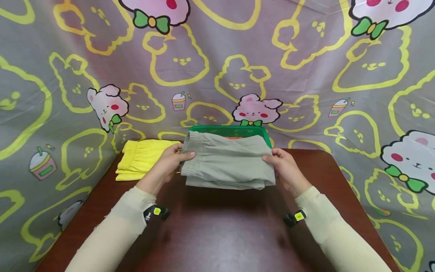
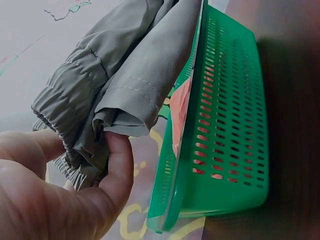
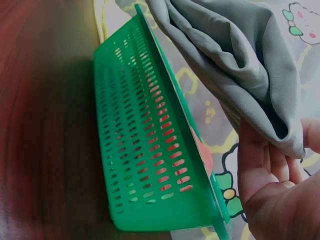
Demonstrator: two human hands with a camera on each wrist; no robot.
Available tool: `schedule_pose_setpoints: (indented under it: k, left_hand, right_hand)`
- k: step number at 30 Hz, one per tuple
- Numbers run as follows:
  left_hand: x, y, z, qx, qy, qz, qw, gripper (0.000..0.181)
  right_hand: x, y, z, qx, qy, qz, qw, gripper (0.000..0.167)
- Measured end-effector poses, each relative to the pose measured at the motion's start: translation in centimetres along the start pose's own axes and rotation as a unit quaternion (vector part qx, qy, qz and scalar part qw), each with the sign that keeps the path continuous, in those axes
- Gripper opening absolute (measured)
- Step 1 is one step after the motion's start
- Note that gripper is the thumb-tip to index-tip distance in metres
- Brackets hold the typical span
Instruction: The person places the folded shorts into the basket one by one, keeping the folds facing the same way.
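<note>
A folded pair of grey-green elastic-waist shorts [image 1: 231, 160] is held up in the air between both hands, in front of and above a green plastic basket [image 1: 221, 130]. My left hand [image 1: 170, 162] pinches the gathered waistband end, thumb on the near face. At the other end, my right hand [image 1: 287, 168] grips the folded edge between thumb and fingers. In the left wrist view the layered waistband [image 2: 75, 100] shows above the fingers. The right wrist view shows the stacked folds [image 3: 240, 65]. Inside the basket lies some orange-red cloth [image 2: 179, 110], mostly hidden.
Folded yellow elastic-waist clothing [image 1: 144, 156] lies on the brown table [image 1: 221, 234] at the back left, left of the basket. A patterned grey curtain [image 1: 210, 68] with cartoon figures hangs behind and along the sides of the table.
</note>
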State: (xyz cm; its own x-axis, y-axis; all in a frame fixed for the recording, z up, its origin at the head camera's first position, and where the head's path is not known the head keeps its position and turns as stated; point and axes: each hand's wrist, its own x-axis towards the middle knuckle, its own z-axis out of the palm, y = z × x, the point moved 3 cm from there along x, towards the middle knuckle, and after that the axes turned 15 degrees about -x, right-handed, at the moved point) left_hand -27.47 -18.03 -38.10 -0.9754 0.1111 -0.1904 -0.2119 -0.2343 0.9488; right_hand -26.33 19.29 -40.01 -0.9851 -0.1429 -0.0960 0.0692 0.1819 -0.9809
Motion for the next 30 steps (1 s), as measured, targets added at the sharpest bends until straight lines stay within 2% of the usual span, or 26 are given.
schedule_pose_setpoints:
  k: [12,17,21,26,30]
  left_hand:
    - [2.0,0.9,0.6,0.007,0.000,0.002,1.0000,0.045]
    - [2.9,1.3,0.6,0.034,-0.003,0.003,0.9994,0.048]
    - [3.6,1.4,0.4,0.042,-0.001,-0.007,0.9991,0.052]
    - [4.5,1.6,0.4,0.033,0.010,-0.025,0.9991,0.056]
    - [5.2,1.9,0.5,0.024,0.014,-0.027,0.9992,0.056]
  right_hand:
    - [1.6,-0.8,-0.9,-0.041,0.006,0.015,0.9990,0.030]
    - [2.4,-1.2,-1.1,-0.053,-0.005,0.009,0.9986,0.032]
    - [3.2,-1.3,-1.1,-0.064,-0.012,0.011,0.9978,0.037]
    - [4.1,-1.3,-1.2,-0.073,-0.015,0.025,0.9969,0.037]
    - [4.7,-1.5,-1.4,-0.083,-0.015,0.036,0.9958,0.038]
